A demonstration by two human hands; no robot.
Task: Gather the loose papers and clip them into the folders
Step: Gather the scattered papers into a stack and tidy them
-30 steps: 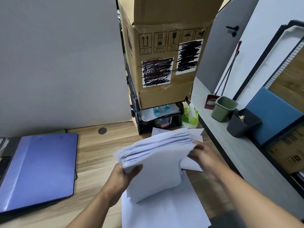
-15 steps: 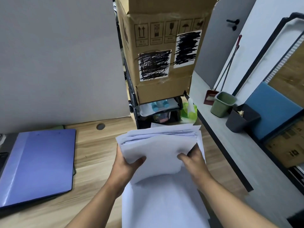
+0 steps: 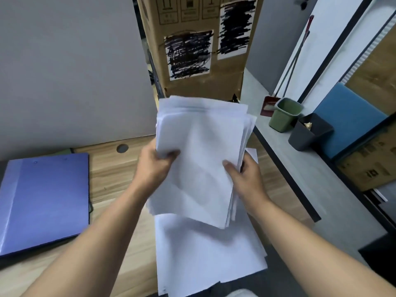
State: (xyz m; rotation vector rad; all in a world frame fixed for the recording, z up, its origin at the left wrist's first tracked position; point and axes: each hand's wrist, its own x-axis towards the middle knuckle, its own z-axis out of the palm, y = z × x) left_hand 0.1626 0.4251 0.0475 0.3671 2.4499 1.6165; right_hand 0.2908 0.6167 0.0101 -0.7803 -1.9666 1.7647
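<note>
head view, nearest first: flat on the desk [image 3: 111, 179] at the near edge, a spread of loose sheets [image 3: 205, 258], overlapping, not yet gathered. just above them, lifted clear of the wood, a thick stack of papers [image 3: 201, 146], edges ragged and fanned on the right side, not squared.

left hand [image 3: 154, 166] clamped on the stack's left edge, thumb on the top sheet, fingers hidden behind. right hand [image 3: 244, 179] clamped on the right edge the same way, thumb on top. both grips closed on paper, neither free.

off to the left, well apart from the stack, a blue folder [image 3: 42, 200] lying shut on the desk, clip hidden under the cover, no paper seen in it. a dark green edge showing under its far corner, perhaps a second folder, impossible to say.

beyond, a cardboard box [image 3: 192, 39] standing at the back of the desk. past the desk's right edge, a green bin [image 3: 285, 114] and a dark bin [image 3: 308, 133] on the grey floor.

judged from this: gathering well under way, probably most sheets in hand, some left lying. clipping not begun. left to do: picking up the remaining sheets, squaring the stack, opening the folder, clipping the papers in.
</note>
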